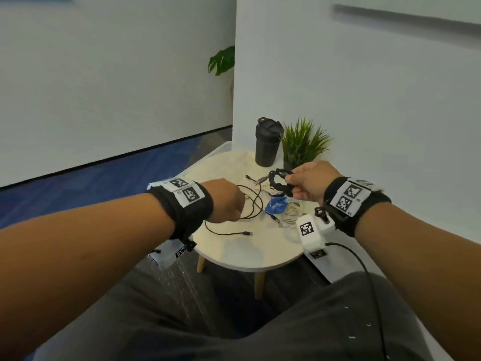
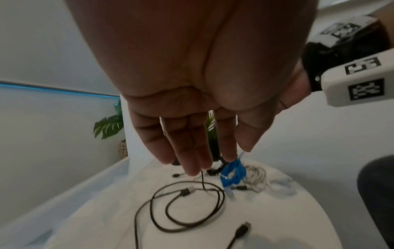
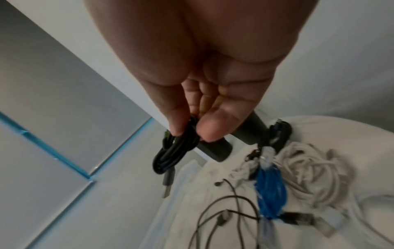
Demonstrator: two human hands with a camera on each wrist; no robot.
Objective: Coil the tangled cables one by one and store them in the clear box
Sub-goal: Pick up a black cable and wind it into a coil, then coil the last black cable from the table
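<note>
At two o'clock above the surface, your right hand pinches a coiled black cable, not yet boxed; your left hand hangs relaxed over the thin black cable; blue and white cables remain.

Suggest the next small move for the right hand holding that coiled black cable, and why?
Probably carry it left and lower it into the clear box beside the table. The right hand already pinches the coiled black cable, wound up with its plug dangling, so coiling looks done. The left hand is open over the thin black cable, apparently next.
</note>
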